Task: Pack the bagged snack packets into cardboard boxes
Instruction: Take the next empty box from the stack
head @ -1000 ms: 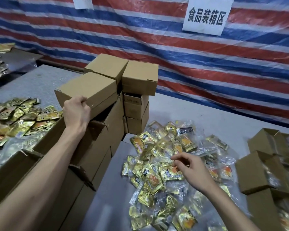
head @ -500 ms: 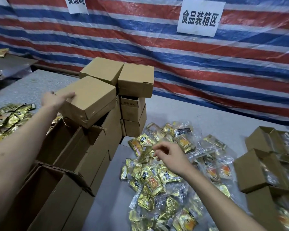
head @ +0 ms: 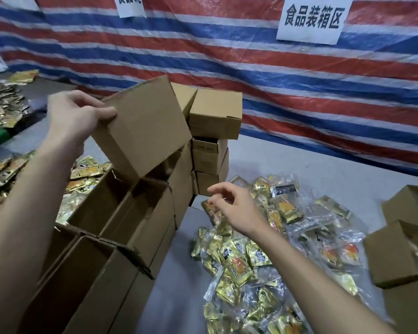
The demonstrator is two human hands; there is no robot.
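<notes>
My left hand [head: 79, 115] grips a small closed cardboard box [head: 143, 126] by its left corner and holds it tilted in the air above the open boxes [head: 130, 213]. My right hand [head: 232, 208] hovers with loosely curled fingers over the near edge of a pile of bagged snack packets [head: 275, 249], gold sachets in clear bags spread on the grey table [head: 299, 165]. It holds nothing that I can see. A stack of small closed boxes [head: 215, 116] stands just behind the lifted one.
Large open cartons [head: 87, 273] line the left front. Loose gold packets [head: 7, 169] lie at the left. Small boxes with bags inside [head: 403, 251] sit at the right edge. A striped tarpaulin [head: 323, 92] with paper signs hangs behind.
My left hand has lifted the small box off the stack and tilted it upward. My right hand has risen from the packets and moved toward the boxes.
</notes>
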